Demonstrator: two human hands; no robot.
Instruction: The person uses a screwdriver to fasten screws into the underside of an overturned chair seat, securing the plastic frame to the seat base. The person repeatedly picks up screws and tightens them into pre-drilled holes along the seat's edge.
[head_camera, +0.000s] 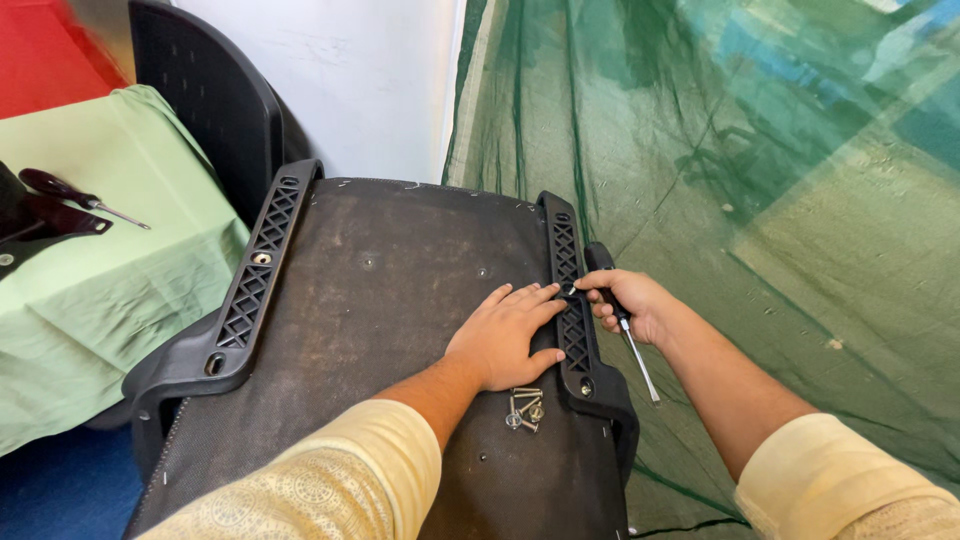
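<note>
Cream-yellow sleeves are being seen closest to the lens, and beyond them a dark upturned seat panel is being leaned over, its fabric underside facing up. Green mesh netting is being stretched across the whole right side, while a table under a pale green cloth is standing to the left, with a black moulded chair back being propped against the white wall behind it. Two black lattice brackets are being carried by the panel: the left bracket is lying untouched, and the right bracket is being worked on at its middle.

The left hand is being laid flat on the panel, fingers extended and together, fingertips touching the right bracket's inner edge; nothing is being gripped by it. The right hand is being closed around a screwdriver, the black handle being held in the curled fingers and the shaft pointing down and outward, while its thumb and forefinger are being pinched at a small screw head on the bracket. A second screwdriver is lying on the cloth.

Loose screws are being left in a small heap just below the left hand, near the panel's right edge. As a judgement, they could be swept off by the wrist and lost in the netting, and the pinched fastener could be dropped, since the same hand is being occupied by the tool.
</note>
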